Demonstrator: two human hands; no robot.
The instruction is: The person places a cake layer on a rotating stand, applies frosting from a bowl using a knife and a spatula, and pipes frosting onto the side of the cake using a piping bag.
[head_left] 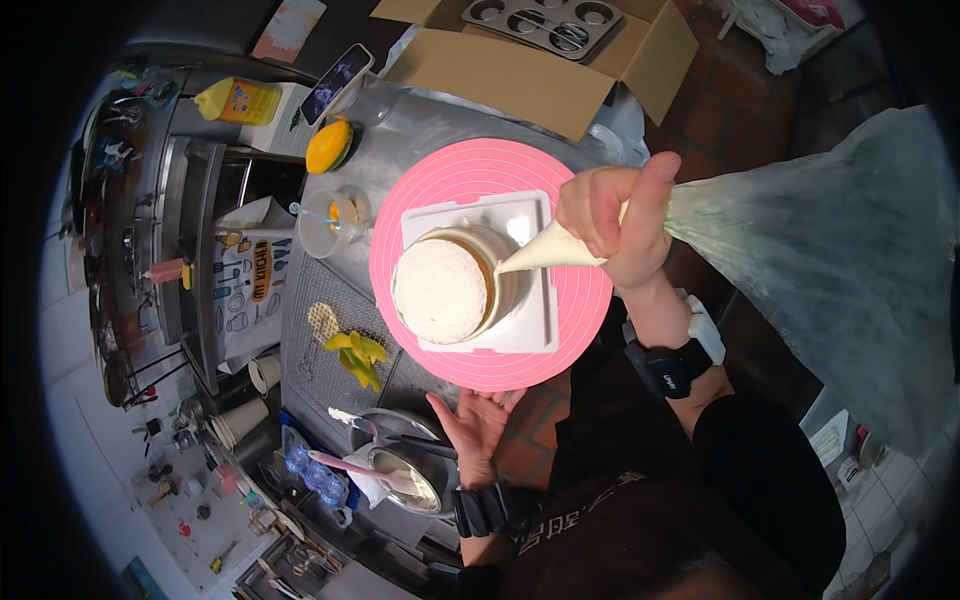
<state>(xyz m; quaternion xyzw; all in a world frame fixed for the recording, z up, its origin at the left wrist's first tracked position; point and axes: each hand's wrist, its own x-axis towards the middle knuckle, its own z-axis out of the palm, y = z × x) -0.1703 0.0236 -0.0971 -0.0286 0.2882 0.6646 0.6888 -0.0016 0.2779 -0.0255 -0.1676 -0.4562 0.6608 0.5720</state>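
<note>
My right hand [619,221] squeezes a clear plastic piping bag [547,247] full of pale cream, its wide loose end spreading out to the right. The bag's tip meets the side of a round cake [442,289] with a pale top and bands of cream around its side. Under the cake is a white square cake board [536,300], resting on a pink round turntable surface [577,315] marked with rings. My left hand [480,424] lies palm up, fingers spread, at the turntable's near edge. Its fingertips are partly hidden below the rim; contact cannot be told.
Mango peel [356,356] lies on a perforated metal tray [322,292]. Nearby are a plastic cup [322,225], a cut mango [328,147] and a propped phone [337,84]. Metal bowls [431,491] hold a spatula and cream. A cardboard box [510,75] carries a muffin tin [551,22].
</note>
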